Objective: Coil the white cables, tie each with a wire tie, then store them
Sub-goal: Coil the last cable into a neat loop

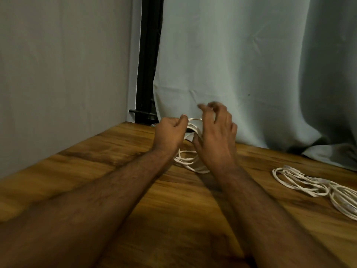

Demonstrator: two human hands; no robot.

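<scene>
A white cable coil (190, 161) stands half lifted off the wooden table (119, 186) near its far edge, its loops running up between both hands. My left hand (170, 133) is a closed fist gripping the top of the loops. My right hand (217, 130) is beside it, thumb against the coil, fingers spread and blurred above it. Two more coiled white cables (301, 180) lie flat at the right. No wire tie is visible.
A grey-green curtain (251, 74) hangs along the far edge of the table, its hem resting on the wood at the right. A pale wall (63, 78) stands at the left, with a black frame (148, 60) in the corner.
</scene>
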